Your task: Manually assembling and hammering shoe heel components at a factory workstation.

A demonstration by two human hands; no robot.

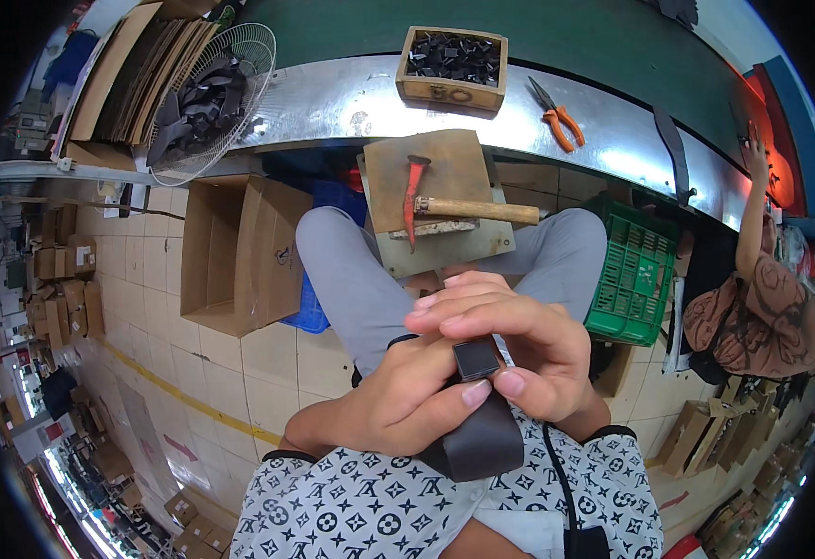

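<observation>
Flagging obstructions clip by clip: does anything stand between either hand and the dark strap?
Nothing visible does. The left hand holds the strap, the right hand is at its square end, and the hammer lies beyond both.

The metal bench (333,104) carries a wooden box (449,93), orange-handled pliers (553,113) — and a dark strap (671,151).

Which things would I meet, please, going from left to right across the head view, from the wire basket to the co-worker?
Wire basket, held dark strap, orange-handled pliers, green crate, co-worker.
</observation>
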